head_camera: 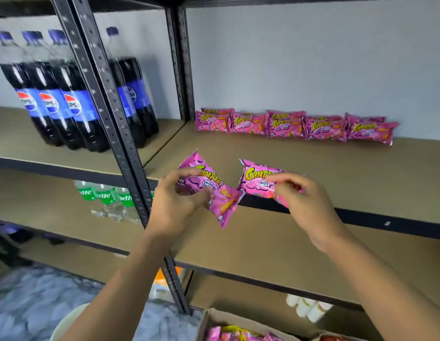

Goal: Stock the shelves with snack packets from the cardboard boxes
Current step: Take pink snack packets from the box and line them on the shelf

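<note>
The left hand point(175, 207) pinches one pink snack packet point(206, 190) and the right hand point(303, 205) grips a second pink packet point(259, 179), both held at the front edge of the upper shelf point(312, 173) (fingers curled round the wrappers). Behind them a row of matching packets point(295, 125) lines the shelf's back wall, cola bottles point(66, 99) stand in the bay to the left, and an open cardboard box point(214, 318) of packets sits below.

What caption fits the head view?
Left hand holds the left packet, right hand the right packet, before the stocked packet row.
</note>
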Demonstrator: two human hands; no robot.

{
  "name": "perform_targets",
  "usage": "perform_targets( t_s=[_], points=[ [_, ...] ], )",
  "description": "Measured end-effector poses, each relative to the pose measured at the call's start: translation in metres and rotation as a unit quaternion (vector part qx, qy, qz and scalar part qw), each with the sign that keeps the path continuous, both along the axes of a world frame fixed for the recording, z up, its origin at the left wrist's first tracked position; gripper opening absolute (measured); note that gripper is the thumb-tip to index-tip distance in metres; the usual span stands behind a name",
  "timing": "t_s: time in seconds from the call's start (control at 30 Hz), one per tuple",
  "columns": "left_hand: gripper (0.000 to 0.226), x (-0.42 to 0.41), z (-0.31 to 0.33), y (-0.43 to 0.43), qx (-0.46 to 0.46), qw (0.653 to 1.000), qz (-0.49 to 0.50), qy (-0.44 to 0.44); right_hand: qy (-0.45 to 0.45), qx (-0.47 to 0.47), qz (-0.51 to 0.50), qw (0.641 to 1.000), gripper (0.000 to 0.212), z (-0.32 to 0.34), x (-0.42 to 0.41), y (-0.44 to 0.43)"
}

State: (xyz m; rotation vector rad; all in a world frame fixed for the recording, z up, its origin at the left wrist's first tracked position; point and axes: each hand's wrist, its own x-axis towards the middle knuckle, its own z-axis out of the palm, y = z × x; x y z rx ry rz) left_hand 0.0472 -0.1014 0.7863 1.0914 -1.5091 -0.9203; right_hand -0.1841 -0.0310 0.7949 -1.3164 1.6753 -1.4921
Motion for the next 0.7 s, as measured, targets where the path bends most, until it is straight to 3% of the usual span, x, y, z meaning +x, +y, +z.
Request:
perform_targets(
  t_s=[0.13,0.27,0.53,0.7],
  points=[
    [0.029,-0.01,0.0,-0.032,0.024,0.999,0.019,0.03,0.018,0.002,-0.013,1.0,0.038,0.004,-0.011,-0.027],
    [0.035,-0.021,-0.004,-0.071,0.038,0.997,0.036,0.051,0.036,0.001,-0.026,0.999,0.043,0.001,-0.022,-0.062],
    [0.035,-0.048,-0.017,-0.177,0.041,0.998,0.043,0.032,0.053,-0.013,-0.036,0.998,0.037,-0.006,-0.045,-0.156],
    [0.033,-0.064,-0.023,-0.233,0.073,0.993,0.048,0.077,0.058,-0.033,-0.038,0.997,0.036,-0.014,-0.054,-0.22]
  ],
)
